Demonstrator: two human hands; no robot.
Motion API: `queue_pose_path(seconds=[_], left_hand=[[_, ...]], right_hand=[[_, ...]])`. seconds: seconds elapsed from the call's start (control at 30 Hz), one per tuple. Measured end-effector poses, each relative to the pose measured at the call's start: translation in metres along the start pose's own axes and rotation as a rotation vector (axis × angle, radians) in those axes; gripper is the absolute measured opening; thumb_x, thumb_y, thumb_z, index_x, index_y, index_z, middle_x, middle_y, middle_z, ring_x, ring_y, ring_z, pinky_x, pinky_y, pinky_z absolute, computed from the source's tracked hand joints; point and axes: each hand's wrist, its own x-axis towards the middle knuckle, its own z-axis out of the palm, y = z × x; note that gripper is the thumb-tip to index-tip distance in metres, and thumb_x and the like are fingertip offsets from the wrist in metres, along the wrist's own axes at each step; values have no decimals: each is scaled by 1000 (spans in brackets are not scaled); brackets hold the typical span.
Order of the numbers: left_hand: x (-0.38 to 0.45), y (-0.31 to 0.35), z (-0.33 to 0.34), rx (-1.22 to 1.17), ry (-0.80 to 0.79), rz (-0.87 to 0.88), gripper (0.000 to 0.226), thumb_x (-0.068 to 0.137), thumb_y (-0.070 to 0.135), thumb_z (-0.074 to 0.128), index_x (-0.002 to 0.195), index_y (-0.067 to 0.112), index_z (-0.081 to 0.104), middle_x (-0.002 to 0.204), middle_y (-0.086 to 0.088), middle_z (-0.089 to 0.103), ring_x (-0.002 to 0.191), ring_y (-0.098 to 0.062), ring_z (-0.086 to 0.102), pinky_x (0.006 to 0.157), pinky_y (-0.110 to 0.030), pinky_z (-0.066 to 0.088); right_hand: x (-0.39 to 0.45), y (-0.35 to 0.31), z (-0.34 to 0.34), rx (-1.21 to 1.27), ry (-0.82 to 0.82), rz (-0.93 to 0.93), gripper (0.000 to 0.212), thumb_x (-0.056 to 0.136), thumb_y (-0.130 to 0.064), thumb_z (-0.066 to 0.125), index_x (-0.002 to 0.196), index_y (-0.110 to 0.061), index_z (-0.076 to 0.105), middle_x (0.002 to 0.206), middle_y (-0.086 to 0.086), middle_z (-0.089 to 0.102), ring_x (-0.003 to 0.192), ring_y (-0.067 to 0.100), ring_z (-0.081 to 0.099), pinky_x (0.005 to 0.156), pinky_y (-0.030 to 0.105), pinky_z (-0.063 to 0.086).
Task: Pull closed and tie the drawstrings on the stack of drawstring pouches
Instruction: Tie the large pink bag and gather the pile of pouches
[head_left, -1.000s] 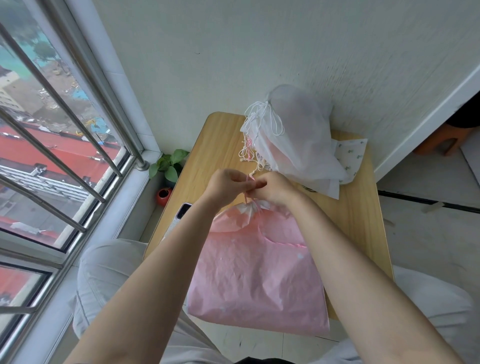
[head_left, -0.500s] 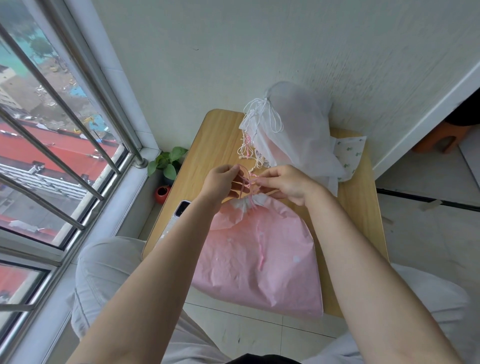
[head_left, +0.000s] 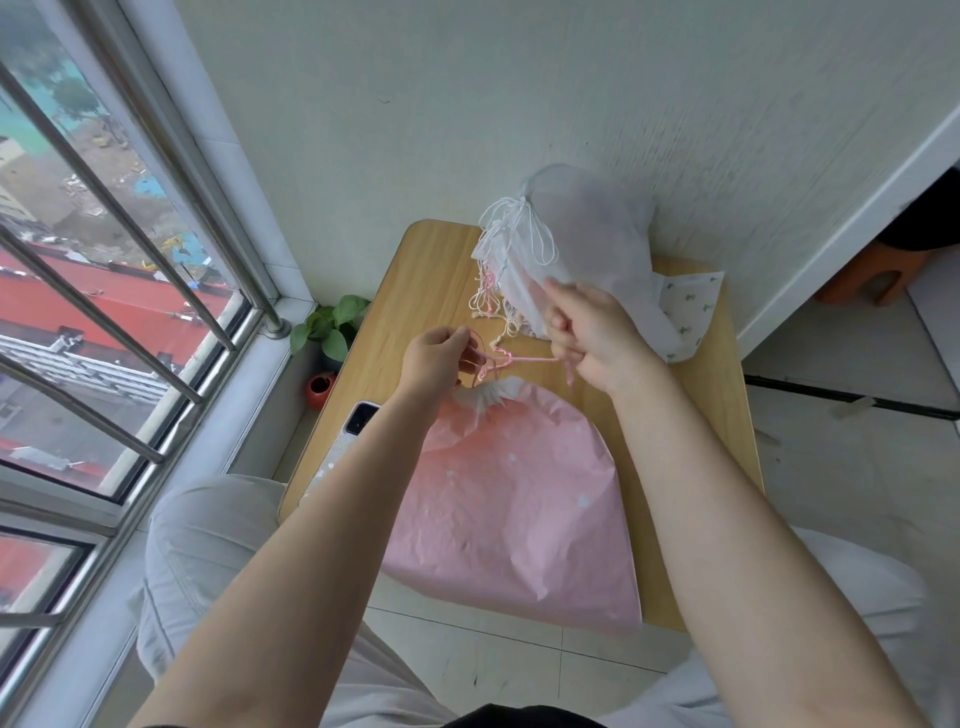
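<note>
Head view, left hand (head_left: 434, 358) grip pinching pink drawstring (head_left: 524, 358), right hand (head_left: 592, 338) grip fisted around it, above pink pouch (head_left: 514, 499)

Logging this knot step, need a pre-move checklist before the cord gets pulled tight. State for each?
1. Left hand pinches its end of the pink cord: ok.
2. Right hand grips the other end: ok.
3. Pink pouch mouth gathered closed: ok, the top is bunched under the cord.
4. Knot formed: cannot tell, a loop shows between the hands but its crossing is too fine to read.
5. Cord clear of the white pouches and their loose strings: ok, apart from them.
6. Pouch supported on the table: not ok, its near edge overhangs the table edge.
</note>
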Motion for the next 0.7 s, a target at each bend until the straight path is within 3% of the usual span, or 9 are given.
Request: queue_pose_path(seconds=[0.1,0.17,0.27,0.33,0.5,0.63,0.7], left_hand=[[3,-1,3,32,53,28,28,97,21,52,74,12,66,67,0,69,64,-15,58,65,-29,47],[3,-1,4,61,58,31,26,95,21,54,75,11,68,67,0,69,65,-15,58,69,-30,48],[4,-3,1,149,58,39,27,95,23,54,76,12,70,70,2,69,64,-12,56,65,-27,46],[6,-6,-3,203,80,20,29,96,24,53,73,15,69,67,5,67,62,-11,54,60,-25,43],[8,-22,-13,398,156,-91,26,96,25,51,79,14,68,69,0,57,64,-16,49,66,-29,42],[8,-20,-17,527,97,-156,11,82,16,51,72,12,50,64,-5,33,60,-21,31,54,-30,22],[8,-16,-19,615,104,-123,6,82,17,53,77,14,50,66,-1,35,60,-19,34,52,-27,20]], right_hand=[[-2,3,5,-849,56,-148,17,87,-31,66,83,-17,58,78,-3,61,67,12,57,60,26,43],[-8,0,11,-1139,-32,-131,17,83,-37,70,93,-23,68,91,-10,62,87,11,59,73,26,43],[-11,2,12,-1174,-174,-49,18,79,-35,76,94,-26,76,87,-18,57,89,8,58,73,22,40],[-11,6,9,-1212,-141,-76,14,80,-33,76,90,-23,77,90,-13,62,89,11,59,73,23,42],[-8,10,-3,-1252,-10,-105,11,85,-21,66,80,-25,75,99,-6,70,95,16,63,75,24,44],[-12,9,-7,-1119,-114,-16,13,80,-34,77,85,-23,76,85,-12,65,83,8,62,61,22,42],[-11,13,-6,-1128,-133,-31,18,76,-38,80,87,-24,78,83,-10,66,83,10,62,64,23,44]])
